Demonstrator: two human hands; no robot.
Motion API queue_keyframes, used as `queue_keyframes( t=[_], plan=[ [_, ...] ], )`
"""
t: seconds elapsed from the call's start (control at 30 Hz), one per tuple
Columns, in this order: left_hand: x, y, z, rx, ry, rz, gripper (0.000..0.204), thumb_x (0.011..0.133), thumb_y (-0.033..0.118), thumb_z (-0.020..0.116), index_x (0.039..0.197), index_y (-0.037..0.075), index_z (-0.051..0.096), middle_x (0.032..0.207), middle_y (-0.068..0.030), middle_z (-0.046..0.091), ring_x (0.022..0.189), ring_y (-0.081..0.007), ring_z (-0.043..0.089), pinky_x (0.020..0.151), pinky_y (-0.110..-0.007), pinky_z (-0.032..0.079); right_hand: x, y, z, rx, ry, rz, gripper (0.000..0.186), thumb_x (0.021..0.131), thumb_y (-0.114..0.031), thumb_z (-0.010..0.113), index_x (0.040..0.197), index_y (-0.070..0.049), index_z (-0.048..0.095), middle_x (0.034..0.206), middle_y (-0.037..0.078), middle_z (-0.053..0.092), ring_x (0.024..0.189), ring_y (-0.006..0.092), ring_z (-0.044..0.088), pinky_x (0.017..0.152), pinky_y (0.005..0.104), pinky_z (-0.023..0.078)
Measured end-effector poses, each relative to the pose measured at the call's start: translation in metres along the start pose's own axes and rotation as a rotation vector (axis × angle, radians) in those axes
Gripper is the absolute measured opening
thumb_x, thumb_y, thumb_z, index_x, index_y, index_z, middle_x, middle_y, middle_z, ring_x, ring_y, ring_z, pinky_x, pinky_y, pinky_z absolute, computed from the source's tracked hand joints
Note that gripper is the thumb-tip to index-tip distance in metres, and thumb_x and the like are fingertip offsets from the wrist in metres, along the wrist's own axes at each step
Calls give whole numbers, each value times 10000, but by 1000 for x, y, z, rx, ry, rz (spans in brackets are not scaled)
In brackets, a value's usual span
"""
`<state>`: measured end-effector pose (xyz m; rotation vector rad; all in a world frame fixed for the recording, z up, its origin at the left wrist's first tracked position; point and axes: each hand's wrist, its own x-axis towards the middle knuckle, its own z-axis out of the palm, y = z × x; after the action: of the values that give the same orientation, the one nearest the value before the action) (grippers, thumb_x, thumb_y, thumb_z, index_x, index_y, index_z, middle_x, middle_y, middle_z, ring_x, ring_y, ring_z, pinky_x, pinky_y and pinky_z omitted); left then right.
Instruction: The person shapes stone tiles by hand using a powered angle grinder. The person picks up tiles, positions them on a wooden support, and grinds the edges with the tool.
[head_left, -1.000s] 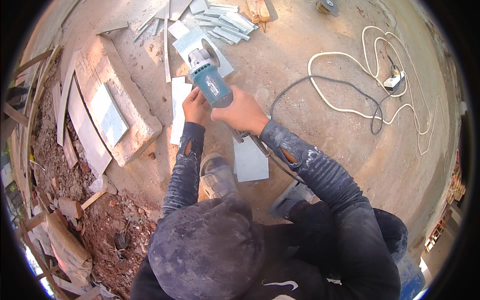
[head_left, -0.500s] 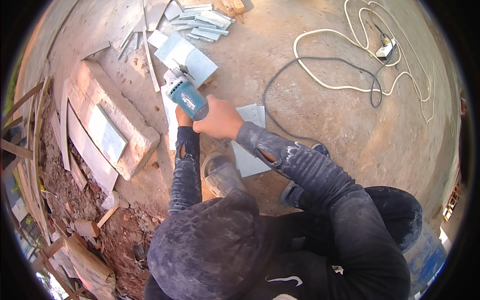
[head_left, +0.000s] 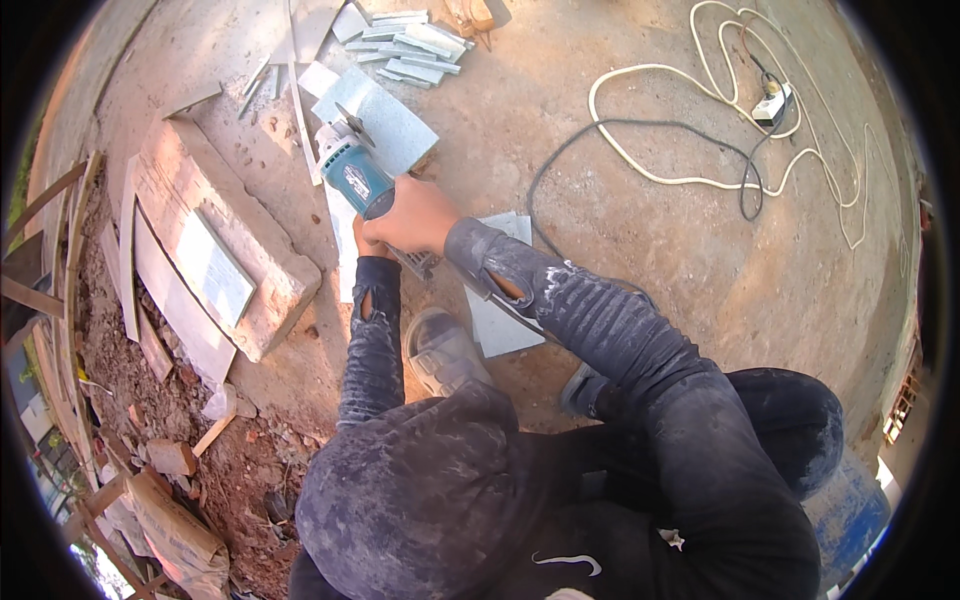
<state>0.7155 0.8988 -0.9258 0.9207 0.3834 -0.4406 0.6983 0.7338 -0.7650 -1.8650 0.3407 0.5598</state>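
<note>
At the far left, planks (head_left: 72, 250) are propped and crossed over one another, and a brown sack (head_left: 178, 535) and a brick (head_left: 171, 457) are seated on the reddish soil (head_left: 255, 455). Next, a rough block (head_left: 245, 205) is set on the floor (head_left: 600, 230), and a pale tile (head_left: 216, 267) is laid flat on it. Further right, a thin strip (head_left: 300, 125) is stretched lengthwise away from the person, and a narrow pale piece (head_left: 345, 262) is partly covered by the hands.

The grinder (head_left: 355, 182) is held above the floor, right of the block, with its disc (head_left: 354, 126) turned toward a large tile (head_left: 390, 122); whether the two are touching cannot be told. The left hand (head_left: 369, 240) is mostly hidden below the right one, so its grip cannot be told. Beyond the large tile, offcuts (head_left: 415, 45) are heaped. The grinder's rear body is clasped by the right hand (head_left: 418, 217).

Below it, a strapped shoe (head_left: 445, 352) is planted, and overlapping tiles (head_left: 500, 325) are partly covered by the right forearm. To the right, a dark cord (head_left: 650, 122) is looped across a cream cable (head_left: 645, 177), near which a socket box (head_left: 773, 104) is placed. At the lower right, a blue drum (head_left: 850, 512) is partly seen.
</note>
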Motion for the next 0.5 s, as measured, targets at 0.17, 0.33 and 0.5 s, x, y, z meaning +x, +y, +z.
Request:
queue_keyframes(
  t=[0.17,0.33,0.5],
  plan=[
    [-1,-5,22,37,19,36,247,939,10,529,1182,-24,557,1097,-143,650,951,-259,664,831,-401,559,31,0,-8,-128,4,-1,740,613,-392,762,1119,115,577,1093,299,648,1002,391,670,865,387,544],
    [8,1,7,32,46,34,231,964,-20,496,1183,-44,563,1103,-151,668,962,-248,678,842,-356,565,26,4,-18,-213,-9,-60,752,595,-346,768,1151,124,580,1084,289,671,993,386,688,881,387,554],
    [0,4,24,131,97,41,198,980,28,475,1127,-6,602,1065,-140,691,899,-238,698,805,-369,580,-5,23,-30,-168,-38,-40,729,593,-358,768,1112,118,581,1053,289,672,968,390,688,847,394,555]
  ],
)
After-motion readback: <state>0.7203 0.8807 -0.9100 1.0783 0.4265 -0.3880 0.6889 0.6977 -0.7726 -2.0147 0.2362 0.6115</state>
